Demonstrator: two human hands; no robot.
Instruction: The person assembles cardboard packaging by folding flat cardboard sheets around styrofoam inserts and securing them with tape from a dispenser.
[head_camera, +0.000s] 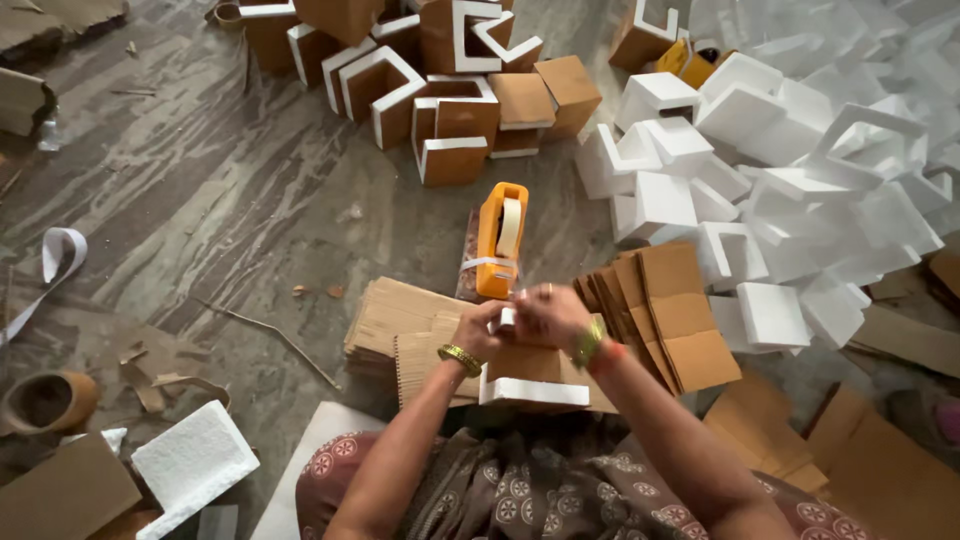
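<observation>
Both hands, left hand (483, 328) and right hand (548, 312), clamp a foam-and-cardboard corner piece (530, 375) just below the orange tape dispenser (499, 240). Taping looks underway; pressing the strip flat seems next.

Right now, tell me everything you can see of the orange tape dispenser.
The tape dispenser is orange, plastic by its look, and stands upright on the grey floor just beyond both hands. A roll of pale tape sits in its top, and a strip crosses its lower body. A cardboard stack lies beside it. Whether the right hand touches it is unclear.
</observation>
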